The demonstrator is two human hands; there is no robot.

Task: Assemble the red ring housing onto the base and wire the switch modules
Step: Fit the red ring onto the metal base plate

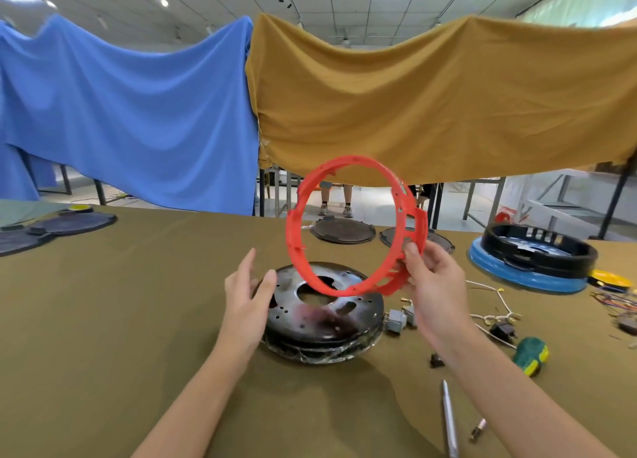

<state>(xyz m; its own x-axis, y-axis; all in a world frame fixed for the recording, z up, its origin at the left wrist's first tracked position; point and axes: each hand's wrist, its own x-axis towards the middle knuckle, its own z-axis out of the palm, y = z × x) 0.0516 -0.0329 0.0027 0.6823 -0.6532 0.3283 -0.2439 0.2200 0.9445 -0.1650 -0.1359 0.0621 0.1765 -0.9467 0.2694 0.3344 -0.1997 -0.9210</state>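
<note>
Item: red ring, not yet seated; hanging tilted above base on table. Switch modules lying loose just R of base, wiring not begun. R hand pinching ring's lower-R rim. L hand open, hovering beside base, gripping nothing.

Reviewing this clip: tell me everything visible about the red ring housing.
The red ring housing looks like moulded plastic: an open hoop with notches, small holes and slotted tabs along its rim. It is held tilted, nearly on edge, in the air above the dark metal base. Only the right hand grips it, at its lower right rim.
</note>
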